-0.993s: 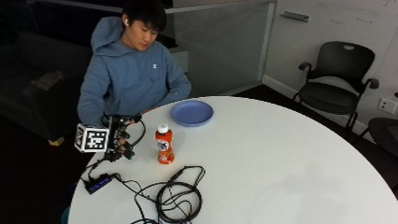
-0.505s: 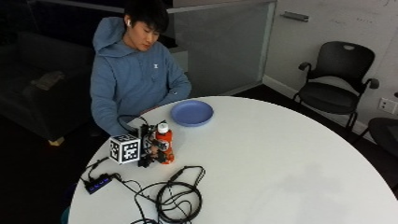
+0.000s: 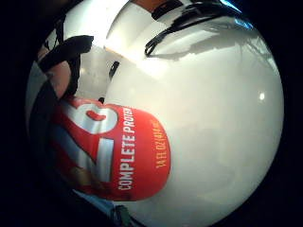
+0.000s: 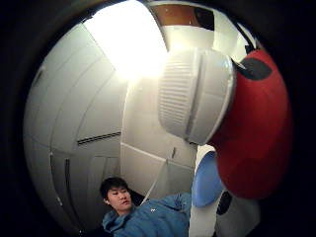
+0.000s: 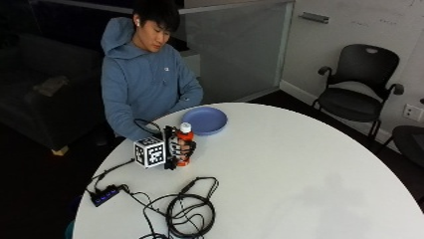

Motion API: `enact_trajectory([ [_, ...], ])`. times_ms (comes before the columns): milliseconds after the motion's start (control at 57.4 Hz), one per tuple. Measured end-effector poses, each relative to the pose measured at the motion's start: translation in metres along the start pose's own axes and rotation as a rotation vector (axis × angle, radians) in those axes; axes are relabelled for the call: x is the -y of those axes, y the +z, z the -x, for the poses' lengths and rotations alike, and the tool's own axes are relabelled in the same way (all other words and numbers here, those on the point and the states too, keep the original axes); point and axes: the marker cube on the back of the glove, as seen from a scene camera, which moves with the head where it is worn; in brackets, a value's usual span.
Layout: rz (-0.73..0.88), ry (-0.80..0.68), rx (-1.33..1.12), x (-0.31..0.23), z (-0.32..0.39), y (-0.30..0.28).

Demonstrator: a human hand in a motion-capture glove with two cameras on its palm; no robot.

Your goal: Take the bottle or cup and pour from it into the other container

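Right hand (image 5: 173,149) curled around 1 upright bottle (image 5: 184,144) (white cap on), standing on the table (image 5: 298,169) near the plate (image 5: 205,120)

The person's right hand (image 5: 176,149) is out low over the table, fingers (image 5: 189,147) curled round the bottle (image 5: 184,144), which stands upright between fingers and palm.

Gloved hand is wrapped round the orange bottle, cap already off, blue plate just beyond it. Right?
Not quite: the white cap is on the orange bottle, as the thumb side palm view shows. The gloved hand does hold it, with the blue plate just beyond.
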Motion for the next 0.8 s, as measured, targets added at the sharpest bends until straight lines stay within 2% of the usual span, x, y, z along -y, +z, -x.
enact_trajectory([
  [296, 0.247, -0.122, -0.244, -0.011, 0.062, 0.029],
  [540, 0.542, -0.269, -0.649, -0.031, 0.121, 0.069],
  [680, 0.637, -0.367, -0.924, -0.038, 0.147, 0.094],
  [767, 0.680, -0.472, -1.160, -0.043, 0.158, 0.110],
  [802, 0.717, -0.578, -1.304, -0.040, 0.159, 0.109],
])
